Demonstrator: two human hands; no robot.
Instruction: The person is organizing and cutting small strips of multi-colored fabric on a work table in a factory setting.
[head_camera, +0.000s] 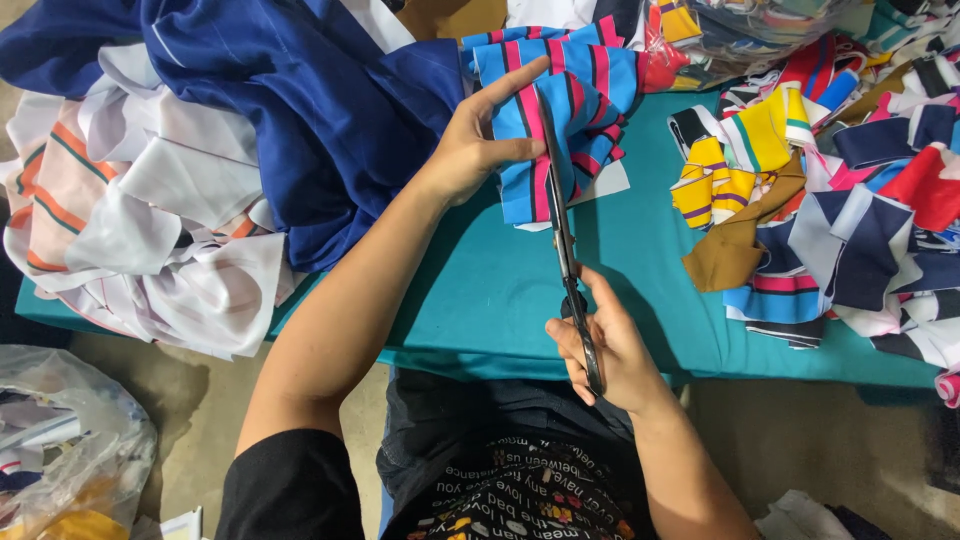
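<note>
Two hands share the work. Our left hand (470, 150) pinches the blue, pink and black striped fabric (565, 110) taut near the table's (480, 300) far edge, so the blades meet a flat fold. Our right hand (605, 350), closed around the handles, holds the scissors (562, 235) near the front edge. Cut scraps (850, 200) crowd the right end, blue and white cloth (250, 130) the left; we see bare table between.

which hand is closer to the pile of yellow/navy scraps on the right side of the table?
Right. The right hand grips the scissors near the table's front edge, just left of and below the scrap pile. The left hand pins the striped fabric farther left.
</note>
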